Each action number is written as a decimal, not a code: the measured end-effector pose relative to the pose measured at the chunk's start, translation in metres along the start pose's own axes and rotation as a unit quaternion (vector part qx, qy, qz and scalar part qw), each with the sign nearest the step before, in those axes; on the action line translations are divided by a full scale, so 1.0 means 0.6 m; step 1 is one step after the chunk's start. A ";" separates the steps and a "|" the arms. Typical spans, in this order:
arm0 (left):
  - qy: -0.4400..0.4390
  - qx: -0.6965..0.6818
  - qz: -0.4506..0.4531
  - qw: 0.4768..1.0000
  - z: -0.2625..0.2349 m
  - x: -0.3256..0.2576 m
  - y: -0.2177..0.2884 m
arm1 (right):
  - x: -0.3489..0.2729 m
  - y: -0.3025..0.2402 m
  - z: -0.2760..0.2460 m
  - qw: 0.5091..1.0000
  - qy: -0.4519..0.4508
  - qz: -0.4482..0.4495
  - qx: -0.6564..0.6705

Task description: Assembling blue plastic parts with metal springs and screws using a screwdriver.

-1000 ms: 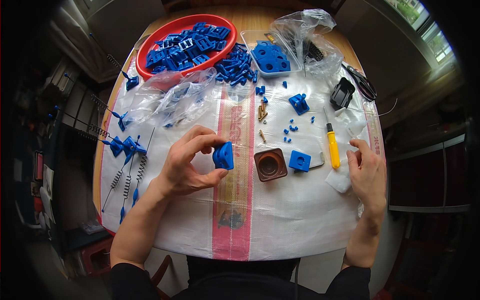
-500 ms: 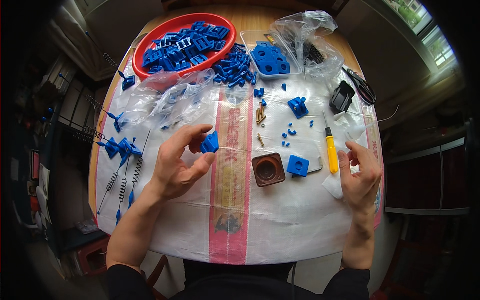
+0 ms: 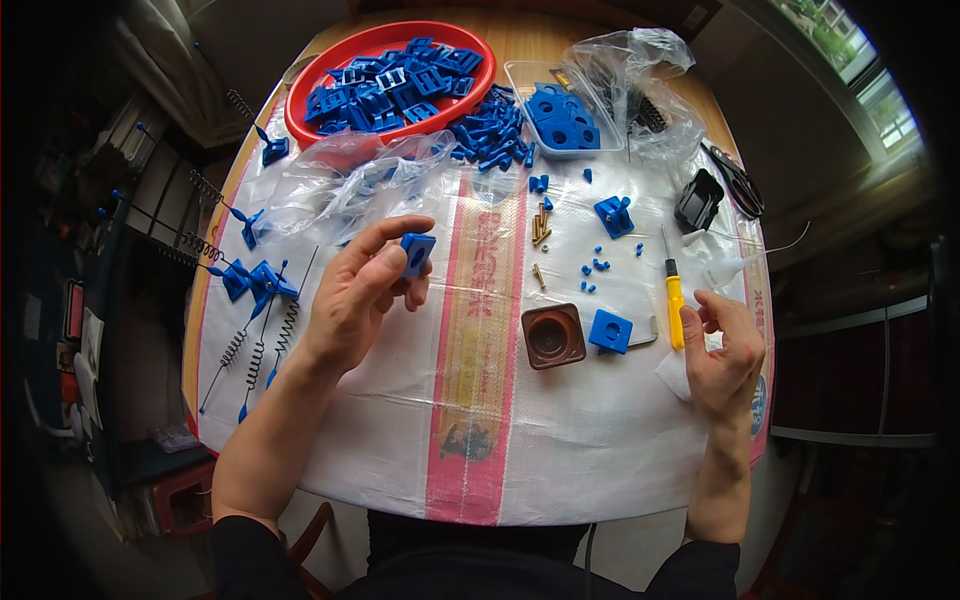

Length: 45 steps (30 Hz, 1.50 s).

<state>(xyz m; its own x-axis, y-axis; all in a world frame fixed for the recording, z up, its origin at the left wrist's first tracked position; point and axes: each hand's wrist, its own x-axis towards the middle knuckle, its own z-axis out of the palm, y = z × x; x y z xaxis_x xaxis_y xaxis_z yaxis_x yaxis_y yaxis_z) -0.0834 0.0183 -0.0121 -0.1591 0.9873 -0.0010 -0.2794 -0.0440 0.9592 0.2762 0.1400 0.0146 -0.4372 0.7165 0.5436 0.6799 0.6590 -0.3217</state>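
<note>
My left hand (image 3: 365, 290) is raised over the table's left half, its thumb and fingers closed on a small blue plastic block (image 3: 417, 255) with a dark round hole facing up. My right hand (image 3: 727, 350) rests at the right with loosely curled fingers. A gap shows between its thumb and forefinger, and nothing is visible in it. Just left of its thumb lies a yellow-handled screwdriver (image 3: 675, 312), its shaft pointing away from me. Between the hands sit a square brown dish (image 3: 553, 336) and a blue square block with a hole (image 3: 610, 331).
A red basin (image 3: 489, 75) of blue clips stands at the back, near a clear tub (image 3: 575, 152) of blue plates. Brass screws (image 3: 541, 225), tiny blue pieces (image 3: 600, 264), a black box (image 3: 697, 200) and scissors (image 3: 737, 182) lie right. Coiled black springs (image 3: 255, 365) lie left.
My left hand has turned the blue block, so its holed face now shows, and the thumb has come over it. The view has shifted slightly; my right hand stays beside the screwdriver.
</note>
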 end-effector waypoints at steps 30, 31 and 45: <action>0.121 0.577 0.223 0.776 0.003 -0.116 0.183 | -0.002 -0.031 0.029 0.983 -0.078 -0.061 0.154; 0.120 0.576 0.231 0.775 -0.004 -0.130 0.186 | -0.003 -0.026 0.021 0.976 -0.104 -0.026 0.192; 0.252 0.655 0.088 0.707 -0.088 -0.287 0.142 | 0.181 -0.208 0.126 0.827 -0.527 -0.153 0.125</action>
<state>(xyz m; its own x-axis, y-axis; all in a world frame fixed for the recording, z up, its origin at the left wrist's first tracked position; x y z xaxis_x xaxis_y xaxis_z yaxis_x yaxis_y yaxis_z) -0.1300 -0.1636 0.0548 -0.4911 0.7900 0.3670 0.8512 0.3455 0.3951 0.0994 0.1527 0.0553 -0.9260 0.2227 -0.3049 0.3572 0.7781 -0.5167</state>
